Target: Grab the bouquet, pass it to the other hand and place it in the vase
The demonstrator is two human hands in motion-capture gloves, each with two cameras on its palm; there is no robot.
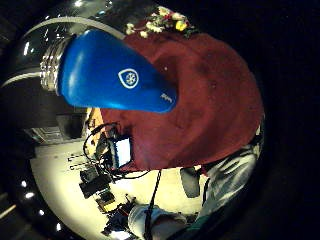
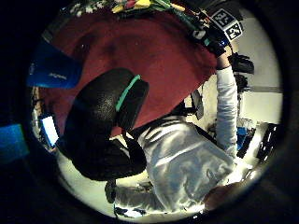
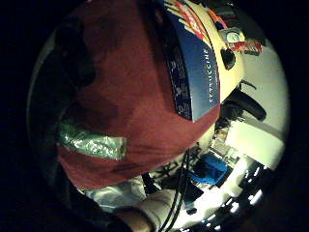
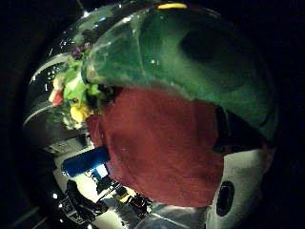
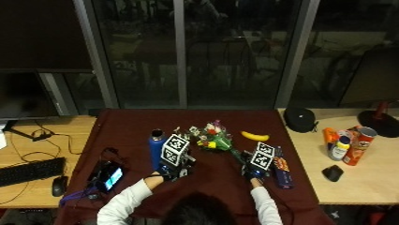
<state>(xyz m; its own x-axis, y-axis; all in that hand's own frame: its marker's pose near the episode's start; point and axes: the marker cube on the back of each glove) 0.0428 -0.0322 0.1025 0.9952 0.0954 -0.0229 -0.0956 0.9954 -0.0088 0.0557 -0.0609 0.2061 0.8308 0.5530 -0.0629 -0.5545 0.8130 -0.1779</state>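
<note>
Bouquet (image 5: 215,139) lying slantwise on the counter (image 5: 131,126), stem end in the curled right hand (image 5: 254,169), flowers pointing toward the vase (image 5: 156,150) beside the empty, relaxed left hand (image 5: 171,172).

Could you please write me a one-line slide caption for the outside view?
Right hand holds the bouquet by its stems over the dark red tablecloth; left hand beside the blue bottle.

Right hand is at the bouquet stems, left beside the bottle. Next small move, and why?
Probably lift the bouquet off the red cloth and carry it toward the left hand. The right hand is at its green stems, the flowers lie flat, and the left hand holds nothing beside the blue bottle.
</note>
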